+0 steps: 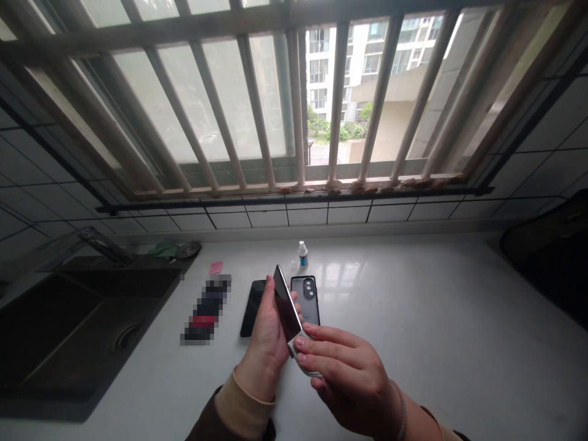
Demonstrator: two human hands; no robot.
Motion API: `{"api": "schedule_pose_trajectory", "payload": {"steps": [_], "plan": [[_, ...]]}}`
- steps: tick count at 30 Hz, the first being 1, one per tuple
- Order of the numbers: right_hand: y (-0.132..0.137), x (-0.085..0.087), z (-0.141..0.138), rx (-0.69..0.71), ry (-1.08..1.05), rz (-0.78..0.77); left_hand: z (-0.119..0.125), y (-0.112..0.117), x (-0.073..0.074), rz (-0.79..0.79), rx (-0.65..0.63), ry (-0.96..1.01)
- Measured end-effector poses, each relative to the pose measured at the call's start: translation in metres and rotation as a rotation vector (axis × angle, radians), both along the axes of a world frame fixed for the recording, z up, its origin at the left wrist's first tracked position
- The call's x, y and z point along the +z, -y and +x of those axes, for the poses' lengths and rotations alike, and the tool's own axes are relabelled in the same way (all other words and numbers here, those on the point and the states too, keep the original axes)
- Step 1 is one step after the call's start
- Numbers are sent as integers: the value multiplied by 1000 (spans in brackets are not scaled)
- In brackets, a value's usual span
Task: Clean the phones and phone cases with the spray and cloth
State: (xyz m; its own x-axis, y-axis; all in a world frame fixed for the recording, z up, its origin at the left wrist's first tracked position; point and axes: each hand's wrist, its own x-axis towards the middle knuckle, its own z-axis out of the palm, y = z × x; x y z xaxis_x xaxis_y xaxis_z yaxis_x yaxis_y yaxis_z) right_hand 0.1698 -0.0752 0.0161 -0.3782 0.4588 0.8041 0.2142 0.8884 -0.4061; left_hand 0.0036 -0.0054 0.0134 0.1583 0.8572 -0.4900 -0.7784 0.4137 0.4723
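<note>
My left hand grips a dark smartphone, tilted on edge above the white counter. My right hand meets the phone's lower end, fingers pinched on its bottom corner. Beneath the hands lie a black flat screen-like sheet and a dark phone case with a camera cutout. Behind the case stands a small white bottle with a blue label.
A dark sink with a faucet fills the left. A pink note and a blurred dark packet lie near it. A barred window spans the tiled back wall. A black object sits at the right.
</note>
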Motion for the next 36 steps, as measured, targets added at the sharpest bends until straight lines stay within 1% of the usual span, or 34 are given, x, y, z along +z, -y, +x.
{"api": "schedule_pose_trajectory", "payload": {"steps": [3,5,8,11,13,15,17,18,19,20,21,23,25,27,29,31,33,36], "plan": [[-1,0,-2,29,35,21,4,5,-1,130,95,-47],[-1,0,-2,41,47,31,6,7,0,173,111,-60],[-1,2,-2,83,58,36,7,7,0,156,73,-48],[2,2,-3,166,46,-24,6,8,2,68,6,29],[5,-1,-5,164,-51,-155,8,9,4,24,-94,159],[4,-7,-5,83,-226,-395,11,11,4,19,-202,286],[-2,-14,-3,-30,-434,-669,15,12,4,40,-277,343],[-7,-17,0,-84,-532,-781,16,11,3,50,-303,354],[-13,-21,3,-147,-624,-857,18,11,1,53,-325,362],[-19,-23,7,-216,-669,-897,19,10,0,43,-346,368],[-25,-25,12,-290,-681,-929,19,10,-1,22,-364,370],[-36,-28,23,-397,-637,-974,20,8,-3,-36,-406,350],[-44,-27,32,-514,-581,-972,21,8,-5,-74,-441,299],[-47,-26,38,-623,-520,-936,23,10,-7,-94,-473,238],[-47,-23,40,-723,-444,-851,26,14,-7,-110,-518,194],[-45,-21,39,-791,-359,-706,31,19,-8,-116,-563,181],[-43,-20,35,-771,-256,-545,35,23,-9,-98,-570,205],[-40,-22,27,-648,-125,-339,37,25,-12,-76,-503,270]]}}
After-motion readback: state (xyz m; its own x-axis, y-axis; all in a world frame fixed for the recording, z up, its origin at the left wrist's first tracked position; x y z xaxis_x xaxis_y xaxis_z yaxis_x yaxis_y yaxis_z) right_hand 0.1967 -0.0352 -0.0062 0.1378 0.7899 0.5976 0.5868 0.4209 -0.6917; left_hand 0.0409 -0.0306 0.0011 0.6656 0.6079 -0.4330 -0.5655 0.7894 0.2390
